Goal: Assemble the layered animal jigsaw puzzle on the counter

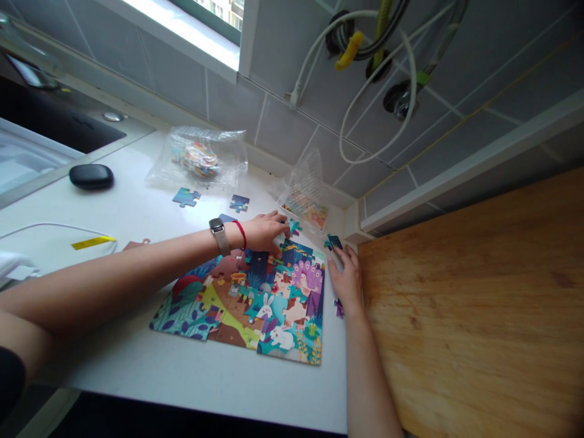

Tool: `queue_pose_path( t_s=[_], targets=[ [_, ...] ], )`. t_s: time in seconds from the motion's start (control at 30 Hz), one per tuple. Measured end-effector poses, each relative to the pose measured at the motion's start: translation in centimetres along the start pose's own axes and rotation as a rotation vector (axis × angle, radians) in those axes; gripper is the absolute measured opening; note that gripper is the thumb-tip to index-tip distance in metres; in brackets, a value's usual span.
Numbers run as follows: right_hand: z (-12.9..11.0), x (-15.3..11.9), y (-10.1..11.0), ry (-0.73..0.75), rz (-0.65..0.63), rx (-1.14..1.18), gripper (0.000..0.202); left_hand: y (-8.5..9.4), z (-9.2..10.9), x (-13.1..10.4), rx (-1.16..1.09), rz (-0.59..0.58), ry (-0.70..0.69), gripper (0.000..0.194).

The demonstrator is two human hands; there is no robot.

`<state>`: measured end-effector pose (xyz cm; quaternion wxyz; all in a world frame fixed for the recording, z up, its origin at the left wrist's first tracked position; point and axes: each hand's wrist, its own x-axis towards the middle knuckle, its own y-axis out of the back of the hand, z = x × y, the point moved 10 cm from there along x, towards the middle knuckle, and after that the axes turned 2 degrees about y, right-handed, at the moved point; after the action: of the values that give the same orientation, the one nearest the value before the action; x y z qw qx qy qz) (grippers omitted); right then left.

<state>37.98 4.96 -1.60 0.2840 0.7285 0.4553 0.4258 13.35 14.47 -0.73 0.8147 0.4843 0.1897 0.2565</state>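
Puzzle [296,310] looks mostly joined, pieces [186,197] loose around it; left hand [269,232] at its far edge, right hand [347,280] beside it, grips unclear.

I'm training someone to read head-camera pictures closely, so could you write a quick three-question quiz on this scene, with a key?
1. Multiple choice: where does the black case lie?
a) on the wooden board
b) on the white counter
c) on the windowsill

2. True or false: the watch and the red bracelet are both on the left arm.

3. Open question: where is each hand in relation to the puzzle?

Key:
1. b
2. True
3. The left hand is at the puzzle's far edge; the right hand is just beyond its right edge, by a dark loose piece.
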Motion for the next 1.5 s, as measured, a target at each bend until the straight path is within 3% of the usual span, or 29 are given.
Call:
queue_pose_path(
  t_s=[0.2,0.53,0.77,1.0,1.27,1.5],
  targets=[
    [0.1,-0.2,-1.1,0.014,-0.115,-0.018,0.049,-0.7,-0.4,0.0,0.064,-0.063,-0.02,0.062],
    [-0.3,-0.3,-0.9,-0.009,-0.124,-0.062,0.05,0.0,-0.6,-0.1,0.049,0.015,-0.066,0.065],
    [-0.7,-0.3,-0.7,0.001,-0.111,-0.076,0.05,1.2,-0.4,-0.1,0.059,0.138,-0.095,0.033],
    [-0.9,-0.3,-0.7,0.008,-0.12,-0.078,0.05,1.4,-0.1,-0.1,0.114,0.2,-0.091,0.032],
    [-0.7,-0.4,-0.8,-0.006,-0.139,-0.097,0.05,1.6,-0.7,-0.1,0.135,0.058,-0.062,0.026],
    [-1.2,-0.4,-0.5,-0.006,-0.14,-0.098,0.05,2.6,-1.9,-0.4,0.197,0.043,0.035,0.025]
  ],
)
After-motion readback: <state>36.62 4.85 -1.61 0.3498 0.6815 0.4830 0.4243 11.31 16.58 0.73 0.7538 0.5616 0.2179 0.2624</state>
